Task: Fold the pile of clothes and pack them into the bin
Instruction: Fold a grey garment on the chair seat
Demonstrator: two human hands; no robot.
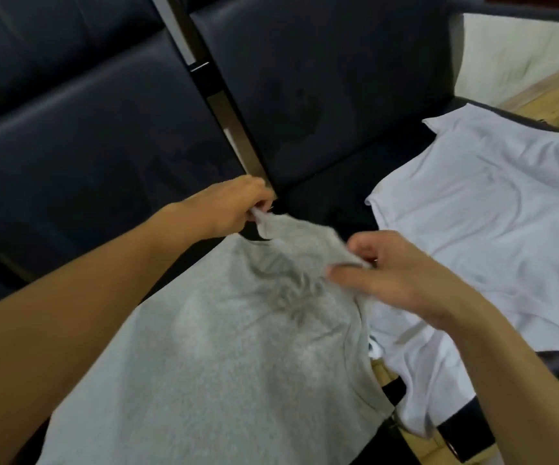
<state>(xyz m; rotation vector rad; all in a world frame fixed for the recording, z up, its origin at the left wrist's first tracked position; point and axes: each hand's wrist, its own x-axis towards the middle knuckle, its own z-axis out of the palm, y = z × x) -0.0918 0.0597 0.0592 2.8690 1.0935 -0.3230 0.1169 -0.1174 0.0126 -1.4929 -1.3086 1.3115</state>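
Your left hand [234,209] and right hand [395,273] each have fingers clamped on the grey shirt's [224,347] top edge, stretching it flat for folding; the white shirt [492,223] lies right of them.

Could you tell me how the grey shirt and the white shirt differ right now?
The grey shirt is held up by the left hand and right hand; the white shirt lies spread on the dark seat, touched by neither. The grey one shows a dark print; the white looks plain. Neither is folded.
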